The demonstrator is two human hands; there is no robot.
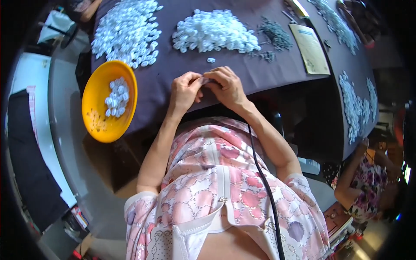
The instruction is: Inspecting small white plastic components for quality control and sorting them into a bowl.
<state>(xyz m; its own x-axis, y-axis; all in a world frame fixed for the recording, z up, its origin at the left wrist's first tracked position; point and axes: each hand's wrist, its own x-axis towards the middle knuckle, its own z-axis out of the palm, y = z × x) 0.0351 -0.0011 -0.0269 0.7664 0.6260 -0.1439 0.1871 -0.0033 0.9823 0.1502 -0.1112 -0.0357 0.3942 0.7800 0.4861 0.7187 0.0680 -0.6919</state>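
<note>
At the near edge of the dark-clothed table, my left hand (184, 92) and my right hand (229, 88) meet, fingertips pinched together. Whatever small dark thing they hold between them is mostly hidden by the fingers. Just beyond them lies a single small white oval piece (211, 60). Behind that piece rises a heap of white oval plastic pieces (214, 32). To its right is a loose pile of small grey-green pieces (276, 34). An orange bowl (92, 97) stands tilted at the table's left edge, with several white pieces and dark specks inside.
Another big heap of white pieces (125, 32) covers the far left of the table. A tan flat packet (310, 50) lies at the right. More white pieces (357, 110) are spread on the right side, where another person (368, 182) sits. A black cable (266, 186) runs down my front.
</note>
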